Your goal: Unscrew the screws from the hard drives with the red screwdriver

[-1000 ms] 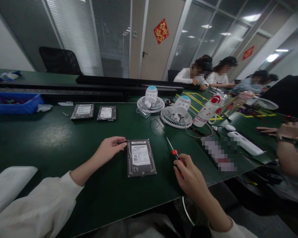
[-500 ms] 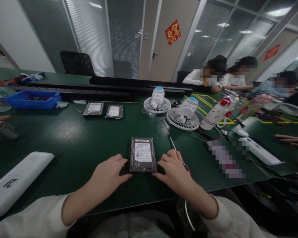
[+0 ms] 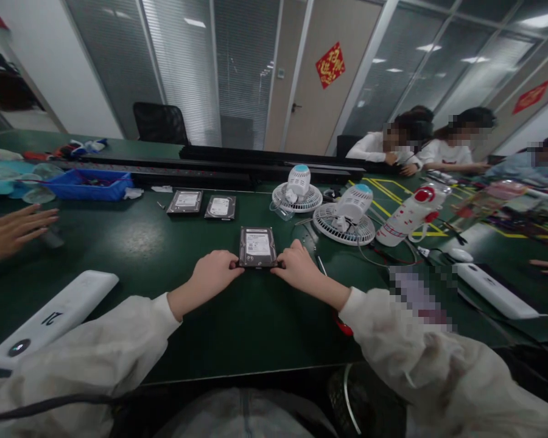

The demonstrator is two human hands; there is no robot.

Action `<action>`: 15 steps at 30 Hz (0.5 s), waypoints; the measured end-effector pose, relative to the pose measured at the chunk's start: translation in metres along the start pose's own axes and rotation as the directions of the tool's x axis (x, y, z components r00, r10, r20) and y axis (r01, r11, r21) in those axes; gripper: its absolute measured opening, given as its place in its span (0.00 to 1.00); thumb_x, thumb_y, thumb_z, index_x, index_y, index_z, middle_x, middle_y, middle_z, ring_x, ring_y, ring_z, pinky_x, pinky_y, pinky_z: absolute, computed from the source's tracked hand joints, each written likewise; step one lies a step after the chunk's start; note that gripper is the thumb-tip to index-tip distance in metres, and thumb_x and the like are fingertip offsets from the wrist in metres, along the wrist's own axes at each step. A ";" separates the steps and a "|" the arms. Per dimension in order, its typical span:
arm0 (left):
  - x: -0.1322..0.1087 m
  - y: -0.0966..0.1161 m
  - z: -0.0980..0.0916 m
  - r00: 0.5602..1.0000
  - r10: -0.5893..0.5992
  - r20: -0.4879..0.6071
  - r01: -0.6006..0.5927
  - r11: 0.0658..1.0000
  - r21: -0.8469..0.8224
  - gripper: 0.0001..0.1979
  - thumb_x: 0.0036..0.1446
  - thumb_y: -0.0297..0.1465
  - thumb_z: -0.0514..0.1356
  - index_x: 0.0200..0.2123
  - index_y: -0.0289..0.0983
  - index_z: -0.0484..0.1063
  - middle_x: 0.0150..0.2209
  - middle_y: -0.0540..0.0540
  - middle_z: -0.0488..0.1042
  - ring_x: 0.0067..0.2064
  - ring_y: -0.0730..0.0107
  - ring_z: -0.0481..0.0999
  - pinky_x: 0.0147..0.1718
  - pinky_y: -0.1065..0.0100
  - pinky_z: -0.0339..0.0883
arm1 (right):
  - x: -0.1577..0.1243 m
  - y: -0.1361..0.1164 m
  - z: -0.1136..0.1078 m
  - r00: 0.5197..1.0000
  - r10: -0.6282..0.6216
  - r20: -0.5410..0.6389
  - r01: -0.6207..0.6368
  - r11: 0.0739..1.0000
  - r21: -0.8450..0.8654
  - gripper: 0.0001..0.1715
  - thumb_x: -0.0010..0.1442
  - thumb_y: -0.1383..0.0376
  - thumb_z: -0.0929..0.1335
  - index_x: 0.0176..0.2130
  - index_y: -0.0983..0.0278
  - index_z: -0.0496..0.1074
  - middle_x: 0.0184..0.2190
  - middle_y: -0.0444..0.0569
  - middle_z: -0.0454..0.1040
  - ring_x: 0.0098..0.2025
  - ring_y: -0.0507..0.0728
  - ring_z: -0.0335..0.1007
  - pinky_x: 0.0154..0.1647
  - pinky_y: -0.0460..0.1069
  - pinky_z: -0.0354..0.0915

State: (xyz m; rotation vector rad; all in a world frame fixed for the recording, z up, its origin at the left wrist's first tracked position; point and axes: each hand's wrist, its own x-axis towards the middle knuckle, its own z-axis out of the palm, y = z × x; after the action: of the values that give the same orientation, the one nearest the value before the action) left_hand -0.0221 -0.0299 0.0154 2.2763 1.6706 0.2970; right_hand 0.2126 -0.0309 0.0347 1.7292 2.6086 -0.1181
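A hard drive (image 3: 258, 246) with a white label faces up in front of me, over the green table (image 3: 256, 331). My left hand (image 3: 215, 270) grips its near left corner between thumb and fingers. At the near right corner, my right hand (image 3: 296, 267) pinches it the same way. Partly hidden under my right forearm is a screwdriver (image 3: 321, 265); its shaft and a red bit of its handle show. Two more hard drives, one (image 3: 185, 202) at the left and one (image 3: 220, 207) beside it, lie farther back.
Two small white fans (image 3: 343, 222) and a white-and-red bottle (image 3: 406, 219) stand at the back right. A blue tray (image 3: 91, 185) sits back left. White oblong devices lie at left (image 3: 57, 316) and right (image 3: 493, 291). Another person's hand (image 3: 18, 234) reaches in from the left.
Both my hands have closed on the hard drive's near corners, and it has moved forward, away from me. The other person's hand at left reaches farther into view. The camera view has shifted.
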 end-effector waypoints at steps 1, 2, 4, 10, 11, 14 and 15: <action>0.008 -0.002 -0.001 1.000 -0.012 -0.011 0.012 1.000 -0.006 0.12 0.63 0.40 0.61 0.38 0.41 0.82 0.40 0.43 0.82 0.42 0.55 0.81 0.37 0.63 0.71 | 0.009 0.002 0.000 1.000 0.012 -0.003 -0.012 1.000 -0.009 0.15 0.66 0.56 0.70 0.38 0.66 0.81 0.41 0.56 0.81 0.55 0.66 0.67 0.54 0.58 0.66; 0.017 -0.004 -0.001 0.999 -0.029 -0.026 0.028 1.000 -0.009 0.11 0.62 0.39 0.62 0.38 0.40 0.83 0.40 0.42 0.83 0.42 0.54 0.81 0.36 0.63 0.72 | 0.017 0.003 0.000 1.000 0.025 -0.007 -0.025 0.999 -0.020 0.16 0.67 0.56 0.70 0.40 0.66 0.80 0.43 0.55 0.80 0.57 0.65 0.68 0.55 0.58 0.67; 0.033 -0.007 -0.002 0.997 -0.059 -0.052 0.058 0.998 -0.015 0.09 0.62 0.37 0.62 0.38 0.41 0.83 0.40 0.43 0.83 0.42 0.55 0.82 0.36 0.64 0.72 | 0.033 0.005 0.001 0.999 0.050 -0.008 -0.050 0.998 -0.042 0.17 0.69 0.55 0.69 0.49 0.65 0.76 0.51 0.53 0.77 0.56 0.61 0.72 0.57 0.60 0.71; 0.065 -0.007 -0.001 0.981 -0.142 -0.136 0.142 0.990 -0.008 0.12 0.63 0.39 0.63 0.40 0.40 0.84 0.42 0.40 0.84 0.43 0.52 0.82 0.38 0.61 0.73 | 0.071 0.015 0.003 0.991 0.131 -0.020 -0.132 0.989 -0.073 0.23 0.69 0.56 0.69 0.58 0.64 0.71 0.57 0.54 0.74 0.55 0.60 0.75 0.55 0.60 0.74; 0.069 -0.006 -0.001 0.977 -0.153 -0.150 0.155 0.988 -0.003 0.12 0.63 0.39 0.63 0.40 0.40 0.85 0.42 0.39 0.84 0.44 0.51 0.83 0.39 0.60 0.73 | 0.076 0.017 0.003 0.989 0.144 -0.023 -0.146 0.987 -0.072 0.23 0.69 0.56 0.69 0.58 0.64 0.71 0.57 0.54 0.74 0.55 0.60 0.75 0.55 0.60 0.74; 0.081 -0.004 0.001 0.965 -0.180 -0.189 0.185 0.983 0.011 0.13 0.64 0.40 0.63 0.41 0.39 0.85 0.43 0.36 0.84 0.46 0.47 0.82 0.42 0.57 0.74 | 0.091 0.022 0.004 0.982 0.183 -0.036 -0.185 0.981 -0.065 0.23 0.69 0.56 0.69 0.58 0.65 0.71 0.57 0.55 0.74 0.55 0.60 0.75 0.55 0.60 0.74; 0.085 -0.004 0.002 0.961 -0.187 -0.202 0.194 0.981 0.015 0.14 0.64 0.40 0.63 0.42 0.39 0.85 0.44 0.36 0.84 0.47 0.46 0.82 0.42 0.56 0.73 | 0.096 0.023 0.004 0.980 0.195 -0.042 -0.197 0.979 -0.061 0.23 0.69 0.56 0.70 0.58 0.65 0.71 0.57 0.55 0.74 0.55 0.60 0.75 0.55 0.60 0.74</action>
State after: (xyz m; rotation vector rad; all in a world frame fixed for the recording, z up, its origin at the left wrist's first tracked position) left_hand 0.0007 0.0522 0.0115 2.1481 1.9925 0.4686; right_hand 0.1961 0.0660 0.0247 1.9694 2.4175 -0.0007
